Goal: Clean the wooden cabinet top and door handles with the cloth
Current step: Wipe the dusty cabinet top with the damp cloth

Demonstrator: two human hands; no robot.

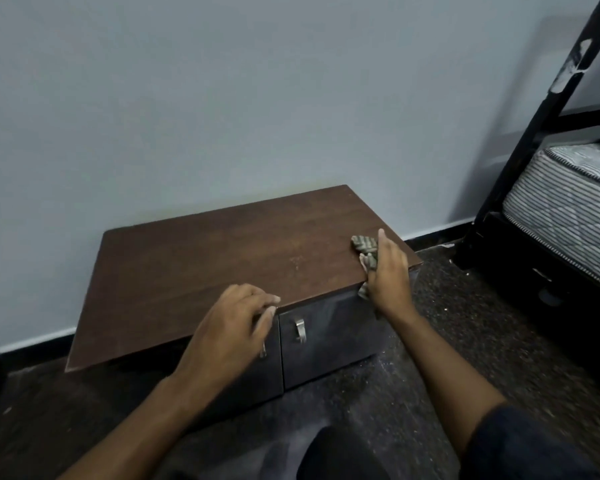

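From the head camera, a low wooden cabinet (pixel 222 261) stands against a pale wall, its brown top tilted in the wide-angle view. The right hand (pixel 388 275) lies at the top's near right corner, clenched around a striped cloth (pixel 365 249); most of the cloth is hidden under the palm, with a bunched end showing on the top beyond the fingers and a scrap hanging over the front edge. The left hand (pixel 232 323) rests released, fingers loosely curled, over the front edge at the doors' seam. It covers most of the left door handle (pixel 263 351); the right door handle (pixel 300 330) shows fully. A bed frame (pixel 520 140) and mattress (pixel 568 199) are cut off at the right.
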